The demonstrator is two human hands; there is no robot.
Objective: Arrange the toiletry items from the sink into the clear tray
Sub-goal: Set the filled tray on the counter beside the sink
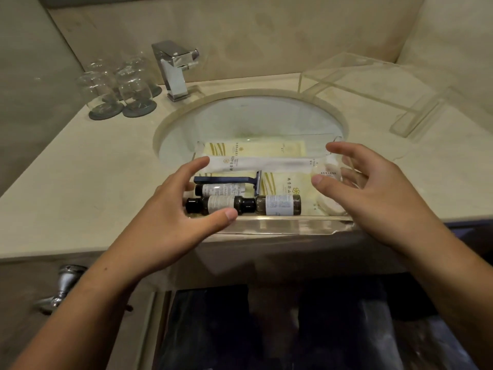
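A clear tray (269,222) sits across the front of the oval sink (240,113). It holds pale yellow packets (256,148), a long white sachet (266,164), a dark blue razor (226,180), three small dark bottles with pale labels (278,204) and a round white item (326,173) at the right end. My left hand (184,209) hovers at the tray's left end, fingers spread, thumb by the front wall. My right hand (373,190) hovers at the right end, fingers apart. Neither hand holds anything.
A chrome faucet (174,68) stands behind the sink. Upturned glasses (118,86) on dark coasters stand at the back left. A clear acrylic stand (373,86) stands at the back right on the beige countertop (80,169). A chrome valve (61,289) sticks out below the counter.
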